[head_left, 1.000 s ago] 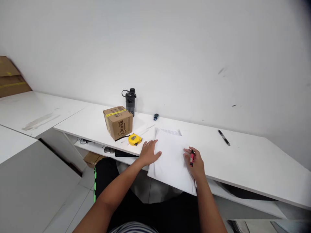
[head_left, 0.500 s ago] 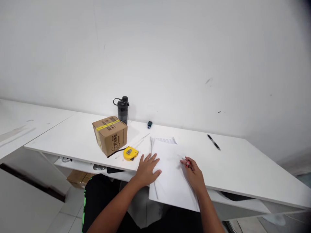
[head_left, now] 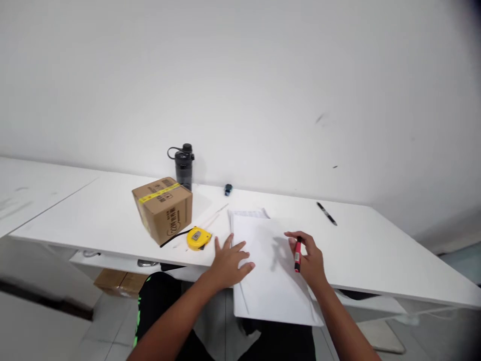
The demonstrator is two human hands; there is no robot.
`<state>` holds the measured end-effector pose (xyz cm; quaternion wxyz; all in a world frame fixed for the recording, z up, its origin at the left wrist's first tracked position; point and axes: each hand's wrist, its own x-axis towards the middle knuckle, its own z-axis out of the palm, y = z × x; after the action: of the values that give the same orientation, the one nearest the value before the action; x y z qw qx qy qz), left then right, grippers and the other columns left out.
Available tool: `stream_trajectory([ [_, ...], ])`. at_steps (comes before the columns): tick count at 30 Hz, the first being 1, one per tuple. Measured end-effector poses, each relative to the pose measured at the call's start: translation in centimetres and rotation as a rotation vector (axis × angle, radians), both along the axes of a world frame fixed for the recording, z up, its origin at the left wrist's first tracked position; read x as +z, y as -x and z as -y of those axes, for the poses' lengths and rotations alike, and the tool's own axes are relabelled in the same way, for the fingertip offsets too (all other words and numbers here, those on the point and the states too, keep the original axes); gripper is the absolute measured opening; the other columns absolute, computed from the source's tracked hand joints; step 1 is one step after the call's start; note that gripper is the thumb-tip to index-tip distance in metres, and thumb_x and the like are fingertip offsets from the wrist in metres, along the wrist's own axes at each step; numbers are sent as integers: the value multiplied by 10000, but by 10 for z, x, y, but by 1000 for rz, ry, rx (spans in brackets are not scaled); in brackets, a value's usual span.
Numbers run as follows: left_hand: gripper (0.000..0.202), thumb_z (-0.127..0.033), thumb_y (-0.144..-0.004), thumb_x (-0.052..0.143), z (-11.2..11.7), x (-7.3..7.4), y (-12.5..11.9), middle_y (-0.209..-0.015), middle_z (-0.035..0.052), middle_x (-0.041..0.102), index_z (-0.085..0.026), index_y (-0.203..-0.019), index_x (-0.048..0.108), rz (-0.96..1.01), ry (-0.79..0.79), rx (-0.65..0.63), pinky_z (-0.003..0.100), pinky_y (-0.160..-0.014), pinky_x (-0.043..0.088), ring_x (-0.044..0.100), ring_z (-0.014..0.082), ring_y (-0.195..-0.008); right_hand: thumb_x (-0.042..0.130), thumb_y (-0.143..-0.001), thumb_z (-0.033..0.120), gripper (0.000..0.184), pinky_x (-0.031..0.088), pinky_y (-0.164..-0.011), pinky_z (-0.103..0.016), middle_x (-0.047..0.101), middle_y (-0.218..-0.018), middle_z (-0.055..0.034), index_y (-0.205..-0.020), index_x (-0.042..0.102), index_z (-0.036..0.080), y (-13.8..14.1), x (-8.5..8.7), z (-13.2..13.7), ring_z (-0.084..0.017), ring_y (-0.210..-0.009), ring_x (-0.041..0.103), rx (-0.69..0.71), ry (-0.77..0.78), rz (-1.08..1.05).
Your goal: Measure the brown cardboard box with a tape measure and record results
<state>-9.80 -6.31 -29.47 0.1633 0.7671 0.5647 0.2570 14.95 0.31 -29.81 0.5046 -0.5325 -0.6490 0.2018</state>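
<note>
A stack of white paper [head_left: 276,281] lies on the desk and juts past its front edge; a printed sheet shows at the top of the pile. My left hand [head_left: 230,261] rests with fingers spread across the left side of the paper. Above the right side, my right hand [head_left: 310,258] is closed around a red marker [head_left: 298,253] with a dark end, its shadow falling on the sheet. Just left of my left hand sits a yellow tape measure [head_left: 198,238] with a black strap.
A cardboard box [head_left: 163,210] with yellow tape stands at the left, a dark bottle [head_left: 184,168] behind it. Near the wall lies a small dark object [head_left: 228,189]. A black pen [head_left: 326,213] lies at the right of the white desk [head_left: 376,250]. Below is an under-desk shelf [head_left: 112,261].
My right hand has lifted off the paper and turned, so the marker shows more fully. My left hand stays on the paper. The whole view has shifted slightly.
</note>
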Motion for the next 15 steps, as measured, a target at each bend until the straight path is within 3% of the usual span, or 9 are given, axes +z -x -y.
stream_trajectory([
  [2,267,-465,-879,524,-18,9,-1,-1400,2,526,-309,-956,727,-19,-31,-37,715,-1066,-90,202,384,-1420,543,-840,513,299,490,-734,-336,688,-911,-63,-936,596,235,12,27,-17,-234,-839,636,52,-83,69],
  [3,247,-430,-881,528,-30,13,-1,-1364,2,559,-296,-868,734,-37,-63,-76,699,-1075,-99,217,379,-1415,529,-848,521,294,480,-707,-329,672,-839,-47,-863,603,237,21,38,-30,-218,-768,620,143,-65,126],
  [6,192,-310,-868,541,-68,22,-4,-1188,58,662,-254,-818,718,-115,-114,-242,588,-1145,80,407,330,-1315,340,-931,535,418,454,-639,-312,620,-722,-17,-875,634,243,63,50,-77,-180,-650,565,434,102,115],
  [9,244,-302,-846,556,-94,17,-4,-1209,123,626,-210,-1042,668,-190,-81,-298,520,-1100,268,493,324,-1223,358,-918,512,363,447,-617,-295,605,-716,7,-1043,580,254,105,31,-116,-168,-644,550,383,184,-163],
  [12,429,-405,-840,553,-103,3,0,-1413,149,463,-199,-1216,570,-200,-61,-250,620,-1112,145,318,387,-1358,492,-857,462,257,442,-618,-278,618,-727,28,-1003,542,257,124,4,-134,-154,-647,546,392,276,-292],
  [15,502,-466,-830,544,-105,-6,1,-1475,134,386,-215,-1265,528,-169,-22,-244,650,-1115,2,173,402,-1419,538,-833,491,268,418,-583,-268,595,-673,24,-789,558,227,125,-5,-137,-145,-611,526,462,354,-230],
])
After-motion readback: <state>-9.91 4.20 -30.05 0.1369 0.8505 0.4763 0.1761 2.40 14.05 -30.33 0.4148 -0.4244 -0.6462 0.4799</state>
